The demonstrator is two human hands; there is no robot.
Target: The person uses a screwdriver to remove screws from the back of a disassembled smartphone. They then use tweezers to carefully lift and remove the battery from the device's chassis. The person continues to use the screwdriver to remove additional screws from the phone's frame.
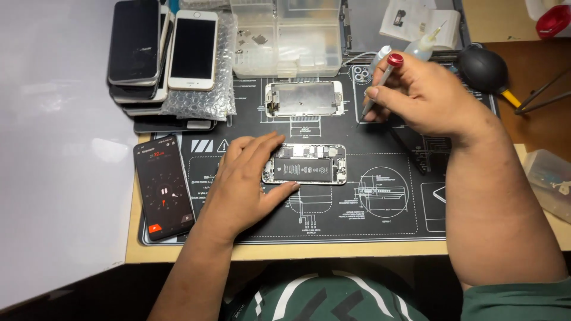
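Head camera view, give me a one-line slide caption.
Left hand steadies an opened phone on a black repair mat while the right hand holds a red-capped screwdriver.

Left hand (247, 181) lies on the black mat (333, 220), thumb and fingers gripping the left end of the opened phone (305, 164); battery and boards exposed. Right hand (419, 95) holds a red-capped screwdriver (380, 83), tip down on the mat, right of the detached screen (304, 98). Stack of phones (160, 53) at upper left on bubble wrap. Timer phone (163, 187) on the mat's left edge. Black blower (485, 68) at right on the counter (285, 252).
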